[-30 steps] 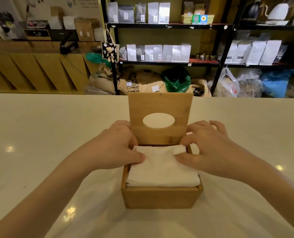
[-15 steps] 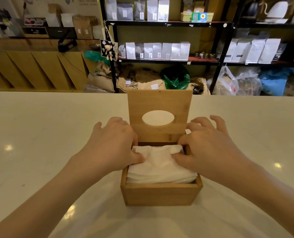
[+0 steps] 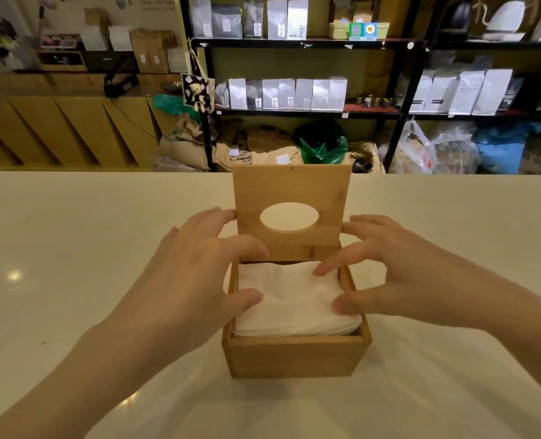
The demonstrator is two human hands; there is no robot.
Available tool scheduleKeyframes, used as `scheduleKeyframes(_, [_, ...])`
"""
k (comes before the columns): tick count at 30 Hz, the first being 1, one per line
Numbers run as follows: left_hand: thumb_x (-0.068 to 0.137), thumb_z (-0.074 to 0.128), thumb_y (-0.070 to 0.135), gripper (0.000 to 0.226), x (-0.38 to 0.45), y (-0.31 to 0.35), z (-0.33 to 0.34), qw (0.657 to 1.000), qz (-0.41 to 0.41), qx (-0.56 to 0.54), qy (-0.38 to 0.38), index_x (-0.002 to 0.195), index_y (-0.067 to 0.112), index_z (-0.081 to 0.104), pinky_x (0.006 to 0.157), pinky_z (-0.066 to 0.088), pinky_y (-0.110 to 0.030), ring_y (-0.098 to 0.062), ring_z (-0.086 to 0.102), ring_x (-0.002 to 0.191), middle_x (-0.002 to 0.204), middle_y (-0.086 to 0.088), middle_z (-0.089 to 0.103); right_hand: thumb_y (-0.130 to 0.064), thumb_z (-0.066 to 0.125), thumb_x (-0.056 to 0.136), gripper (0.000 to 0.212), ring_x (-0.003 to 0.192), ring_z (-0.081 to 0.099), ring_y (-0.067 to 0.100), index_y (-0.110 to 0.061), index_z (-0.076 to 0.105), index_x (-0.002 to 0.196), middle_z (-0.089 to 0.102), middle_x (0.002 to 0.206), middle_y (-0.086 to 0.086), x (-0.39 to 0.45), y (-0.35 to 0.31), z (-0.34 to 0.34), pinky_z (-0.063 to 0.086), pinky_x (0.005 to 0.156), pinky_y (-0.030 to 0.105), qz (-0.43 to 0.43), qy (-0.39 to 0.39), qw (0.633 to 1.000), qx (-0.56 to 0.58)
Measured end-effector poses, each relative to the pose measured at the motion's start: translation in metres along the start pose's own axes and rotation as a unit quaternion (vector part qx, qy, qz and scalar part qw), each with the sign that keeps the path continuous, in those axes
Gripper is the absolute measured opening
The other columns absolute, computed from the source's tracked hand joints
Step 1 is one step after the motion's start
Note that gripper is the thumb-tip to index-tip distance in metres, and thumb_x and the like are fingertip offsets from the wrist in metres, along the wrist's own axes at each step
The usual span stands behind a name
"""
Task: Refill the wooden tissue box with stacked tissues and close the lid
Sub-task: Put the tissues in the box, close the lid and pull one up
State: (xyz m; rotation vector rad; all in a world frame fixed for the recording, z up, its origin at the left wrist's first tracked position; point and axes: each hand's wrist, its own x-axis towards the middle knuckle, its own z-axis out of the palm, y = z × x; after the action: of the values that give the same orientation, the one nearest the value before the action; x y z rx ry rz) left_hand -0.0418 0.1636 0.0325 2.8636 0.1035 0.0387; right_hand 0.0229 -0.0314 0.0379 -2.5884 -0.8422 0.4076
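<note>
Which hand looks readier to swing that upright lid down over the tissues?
Probably the left hand: its fingertips already reach the lid at its left edge. The right hand hovers over the tissues, though its upper fingers are also close.

Even, fairly bright indoor light. Small glare spots on the white table [image 3: 73,248] near its left edge and front edge, probably from ceiling lamps. Soft shadows only. Wide-angle bending toward frame edges; background shelves [image 3: 294,112] slightly soft.
</note>
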Motion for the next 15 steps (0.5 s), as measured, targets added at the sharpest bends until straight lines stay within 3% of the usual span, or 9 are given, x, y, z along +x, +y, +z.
scheduleKeyframes(3, [0.074,0.058,0.058,0.042,0.0009,0.0009,0.0042,1.0,-0.016,0.008,-0.02,0.115,0.051,0.053,0.117,0.005,-0.043,-0.01,-0.007,0.144,0.156,0.015,0.005,-0.05,0.067,0.072,0.045,0.14,-0.001,0.001,-0.053,0.053,0.115,0.016,0.152,-0.021,0.0004,-0.0004,0.0016,0.018,0.113,0.034,0.005,-0.008,1.0,-0.014])
scheduleKeyframes(6, [0.074,0.054,0.064,0.054,0.0028,-0.0012,0.0085,0.996,-0.023,0.056,-0.07,0.125,0.051,0.045,0.116,0.001,-0.051,-0.014,-0.015,0.144,0.157,0.012,-0.004,-0.054,0.064,0.073,0.05,0.141,-0.002,0.003,-0.053,0.049,0.12,0.014,0.153,-0.02,0.0009,-0.0004,0.0001,0.014,0.113,0.034,0.001,0.001,0.999,-0.045])
scheduleKeyframes(10, [0.072,0.054,0.066,0.064,0.005,-0.0023,0.0057,0.988,-0.015,0.094,-0.118,0.132,0.05,0.037,0.115,0.001,-0.054,-0.015,-0.018,0.143,0.157,0.013,-0.005,-0.06,0.062,0.071,0.06,0.142,-0.003,0.008,-0.05,0.044,0.128,0.013,0.155,-0.014,0.0033,-0.0003,-0.0016,0.009,0.115,0.037,0.012,-0.019,0.993,-0.112])
scheduleKeyframes(15, [0.071,0.057,0.065,0.07,0.008,0.0023,0.0045,0.984,-0.022,0.12,-0.126,0.135,0.047,0.034,0.113,-0.001,-0.059,-0.018,-0.019,0.143,0.157,0.012,-0.004,-0.06,0.061,0.071,0.068,0.143,-0.004,0.016,-0.042,0.041,0.134,0.017,0.155,-0.008,0.0076,-0.0068,-0.002,0.003,0.116,0.044,0.033,-0.064,0.984,-0.16])
